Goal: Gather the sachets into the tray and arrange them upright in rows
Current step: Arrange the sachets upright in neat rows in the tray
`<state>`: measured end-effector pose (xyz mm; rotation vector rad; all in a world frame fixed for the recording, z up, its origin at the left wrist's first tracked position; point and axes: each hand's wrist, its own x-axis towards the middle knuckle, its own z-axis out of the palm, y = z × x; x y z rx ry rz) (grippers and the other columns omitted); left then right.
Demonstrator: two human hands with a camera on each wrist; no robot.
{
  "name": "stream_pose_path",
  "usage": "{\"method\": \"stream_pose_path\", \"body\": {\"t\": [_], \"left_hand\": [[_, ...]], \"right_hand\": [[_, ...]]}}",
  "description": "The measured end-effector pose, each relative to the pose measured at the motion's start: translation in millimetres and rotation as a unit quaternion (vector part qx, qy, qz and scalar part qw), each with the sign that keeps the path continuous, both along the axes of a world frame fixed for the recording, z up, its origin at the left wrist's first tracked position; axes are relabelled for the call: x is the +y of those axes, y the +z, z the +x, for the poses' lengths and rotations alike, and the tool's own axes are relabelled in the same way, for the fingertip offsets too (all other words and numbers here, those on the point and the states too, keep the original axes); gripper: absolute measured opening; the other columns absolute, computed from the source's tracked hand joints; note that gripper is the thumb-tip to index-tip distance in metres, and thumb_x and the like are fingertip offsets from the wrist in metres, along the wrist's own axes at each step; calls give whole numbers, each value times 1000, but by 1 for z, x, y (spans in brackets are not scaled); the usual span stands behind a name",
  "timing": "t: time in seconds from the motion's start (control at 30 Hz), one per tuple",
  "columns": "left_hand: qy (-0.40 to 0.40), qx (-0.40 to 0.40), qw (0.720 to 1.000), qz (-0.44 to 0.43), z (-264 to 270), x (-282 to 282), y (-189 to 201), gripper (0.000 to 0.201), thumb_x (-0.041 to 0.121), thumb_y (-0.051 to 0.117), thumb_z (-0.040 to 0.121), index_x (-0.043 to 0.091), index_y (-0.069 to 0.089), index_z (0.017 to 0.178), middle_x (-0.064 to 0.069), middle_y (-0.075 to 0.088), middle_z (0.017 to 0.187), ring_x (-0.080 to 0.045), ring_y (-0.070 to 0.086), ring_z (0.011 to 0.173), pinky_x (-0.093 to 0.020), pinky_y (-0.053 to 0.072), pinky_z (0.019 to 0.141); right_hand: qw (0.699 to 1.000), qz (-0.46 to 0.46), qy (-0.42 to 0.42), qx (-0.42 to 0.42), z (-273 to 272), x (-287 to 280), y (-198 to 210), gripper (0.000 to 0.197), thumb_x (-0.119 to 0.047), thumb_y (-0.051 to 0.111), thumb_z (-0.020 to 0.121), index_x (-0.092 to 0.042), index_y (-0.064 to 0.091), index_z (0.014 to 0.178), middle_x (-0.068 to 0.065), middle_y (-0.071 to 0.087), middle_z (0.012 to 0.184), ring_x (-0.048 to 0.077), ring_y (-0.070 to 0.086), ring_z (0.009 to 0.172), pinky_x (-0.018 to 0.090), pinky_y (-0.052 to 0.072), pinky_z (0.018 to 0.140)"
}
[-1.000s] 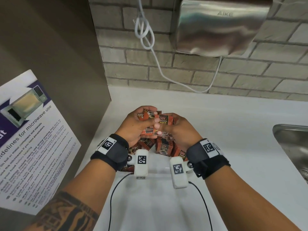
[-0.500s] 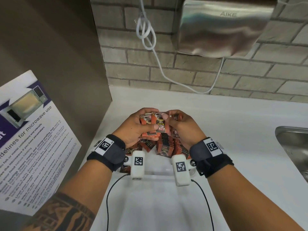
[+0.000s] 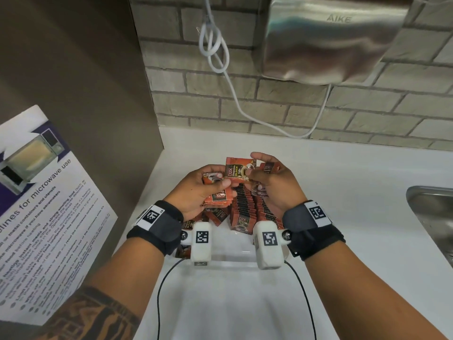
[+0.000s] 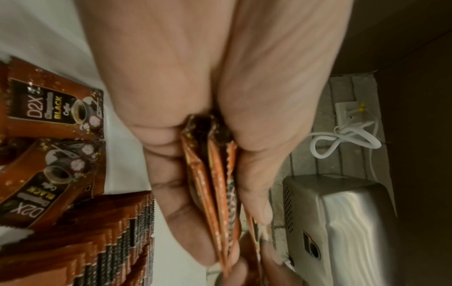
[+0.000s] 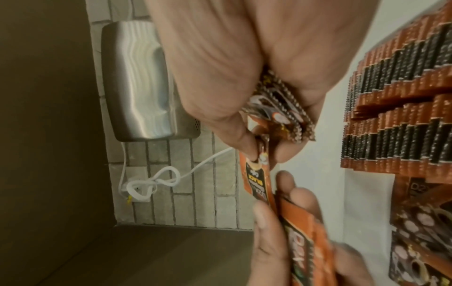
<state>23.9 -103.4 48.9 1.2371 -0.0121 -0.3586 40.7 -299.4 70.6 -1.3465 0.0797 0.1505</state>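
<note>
Orange-brown coffee sachets stand upright in rows (image 3: 245,207) inside a clear tray (image 3: 232,256) on the white counter; the same rows (image 5: 396,108) show in the right wrist view. My left hand (image 3: 196,192) grips a small stack of sachets (image 3: 215,200) above the tray, seen edge-on as the stack (image 4: 217,203) in the left wrist view. My right hand (image 3: 272,185) pinches a single sachet (image 3: 239,169) at its edge and holds more sachets (image 5: 281,112) in its palm. Loose sachets (image 4: 49,139) lie flat at the tray's left.
A brick wall with a steel hand dryer (image 3: 331,40) and a looped white cable (image 3: 213,40) rises behind. A brown panel with a microwave notice (image 3: 36,204) closes the left side. A steel sink (image 3: 434,224) sits at the right.
Both hands have drawn a little apart. The right hand has lifted one sachet up and away from the bunch that both hands held together.
</note>
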Motion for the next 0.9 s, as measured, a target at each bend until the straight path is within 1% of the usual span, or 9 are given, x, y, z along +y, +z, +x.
{"method": "stream_pose_path", "body": {"t": [0.13,0.3,0.37,0.43,0.5,0.6,0.67,0.77,0.9], "left_hand": [[64,-50,995,54,8,-3,0,35,2,73,87,12,67,121,-26,70,118,-33,72,94,-44,61,82],[61,-77,990,98,11,0,3,33,13,82,79,13,73,111,-13,75,106,-30,72,94,-45,60,87],[31,-91,987,129,9,-2,5,31,15,84,77,16,75,107,-8,76,104,-27,73,94,-43,60,87],[13,-107,981,162,8,-5,5,25,15,84,80,17,77,105,-7,77,104,-27,73,96,-42,60,87],[26,-98,980,172,9,-7,5,20,18,81,85,18,77,105,-10,77,105,-32,73,100,-43,60,87],[60,-45,989,130,9,-6,3,16,17,74,92,13,74,108,-19,76,100,-39,73,96,-47,61,85],[74,-40,987,138,8,-5,2,17,19,76,90,15,74,106,-18,76,97,-37,73,92,-46,60,84],[69,-53,984,153,5,-8,4,24,25,83,81,17,75,102,-17,77,97,-32,73,86,-45,59,82],[35,22,997,61,2,-11,6,37,31,79,82,9,68,110,-18,74,102,-30,72,86,-38,59,77]], "right_hand": [[997,-63,49,26,-3,3,-4,37,12,67,83,-6,61,115,16,70,86,25,67,69,30,55,59],[968,-148,198,47,-6,-4,0,32,1,76,82,5,61,111,14,71,83,18,67,66,23,52,54],[960,-168,219,33,-7,-2,4,23,-5,75,85,4,66,104,11,74,82,16,70,68,20,53,58],[959,-164,231,21,-8,1,4,24,-7,74,86,6,68,106,17,75,95,19,72,82,23,56,72],[964,-143,225,23,-8,3,1,26,0,70,87,8,64,111,24,71,100,26,70,84,30,58,76],[981,-83,168,51,-6,2,-4,35,13,61,89,1,57,122,12,70,86,22,71,74,32,62,65],[986,-81,144,40,-6,2,-4,36,7,64,91,-6,57,123,10,70,83,19,70,73,31,62,66],[983,-125,131,2,-10,8,-1,37,-7,78,84,-8,60,117,6,66,72,16,60,60,22,52,54],[988,-111,107,-5,-9,13,-3,41,2,81,77,-3,64,113,15,70,85,32,60,74,40,53,70]]}}
